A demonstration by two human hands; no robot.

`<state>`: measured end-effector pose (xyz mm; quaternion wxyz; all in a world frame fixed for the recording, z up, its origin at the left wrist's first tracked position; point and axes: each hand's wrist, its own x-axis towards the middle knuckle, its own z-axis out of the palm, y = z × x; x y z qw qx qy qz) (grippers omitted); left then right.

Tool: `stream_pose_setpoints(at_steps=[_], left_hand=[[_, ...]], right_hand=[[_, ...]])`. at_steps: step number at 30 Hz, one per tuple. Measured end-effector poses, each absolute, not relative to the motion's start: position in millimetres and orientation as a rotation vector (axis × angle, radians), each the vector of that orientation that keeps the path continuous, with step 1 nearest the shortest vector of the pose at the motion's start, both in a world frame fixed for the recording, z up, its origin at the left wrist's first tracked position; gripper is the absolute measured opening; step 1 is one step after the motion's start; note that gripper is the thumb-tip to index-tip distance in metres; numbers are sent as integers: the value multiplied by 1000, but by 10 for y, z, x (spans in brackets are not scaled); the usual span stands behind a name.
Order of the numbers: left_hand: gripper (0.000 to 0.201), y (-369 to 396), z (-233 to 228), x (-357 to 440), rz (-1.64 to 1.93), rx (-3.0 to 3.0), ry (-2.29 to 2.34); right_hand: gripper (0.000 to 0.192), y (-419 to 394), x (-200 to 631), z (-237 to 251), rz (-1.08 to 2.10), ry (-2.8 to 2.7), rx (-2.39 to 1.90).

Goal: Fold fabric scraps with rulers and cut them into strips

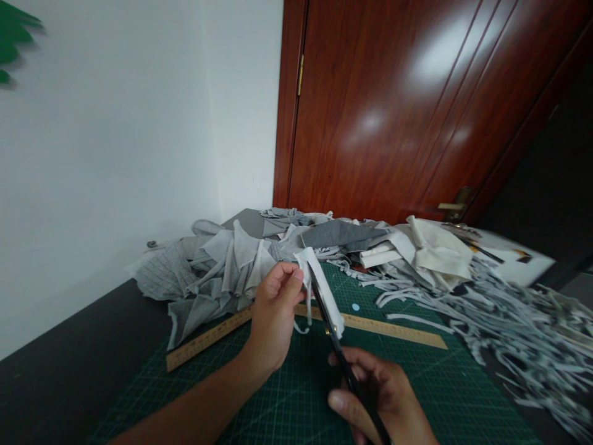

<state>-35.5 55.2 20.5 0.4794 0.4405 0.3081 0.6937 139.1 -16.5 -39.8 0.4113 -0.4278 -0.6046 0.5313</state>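
Scissors [334, 337] in right hand [380, 402] are running along the white fabric strip [324, 290], left hand [273, 318] pinching its far end, strip axis parallel to blades.

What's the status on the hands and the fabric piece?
Left hand pinching white fabric strip. Right hand closed on scissors, blades along strip. Wooden ruler beneath, nothing blocking.
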Motion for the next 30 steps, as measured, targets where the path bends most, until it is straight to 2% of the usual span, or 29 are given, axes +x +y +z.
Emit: stream_pose_setpoints(at_steps=[17,30], left_hand=[[24,564,87,-308,1656,1223,767],[20,550,52,-268,1616,1202,639]], right_hand=[[66,-136,1413,-458,1417,-1439,-855],[66,-150,1419,-381,1436,-1547,-912]])
